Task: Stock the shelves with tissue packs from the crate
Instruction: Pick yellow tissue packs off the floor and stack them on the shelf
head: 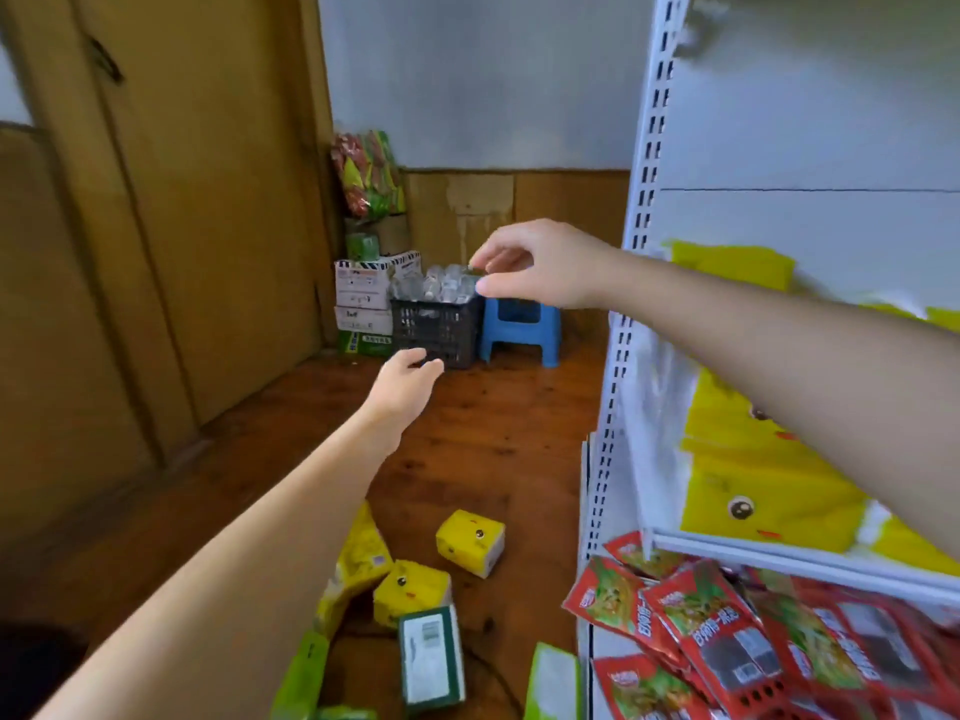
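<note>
Both hands out front, empty. Left hand (410,379) low, fingers loosely curled. Right hand (530,267) higher, thumb and fingers apart, gripping nothing. Two yellow tissue packs (470,544) on wood floor, one green-white pack (431,657) just beside nearer one. More yellow packs (753,491) on shelf (779,558) (blurred, count unclear). One dark crate (436,330), one blue stool (519,330) by far wall.

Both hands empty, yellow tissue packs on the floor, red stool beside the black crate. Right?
The stool is blue, not red, per head view. Rest holds: left hand and right hand empty, yellow tissue packs on the floor, stool beside the black crate.
</note>
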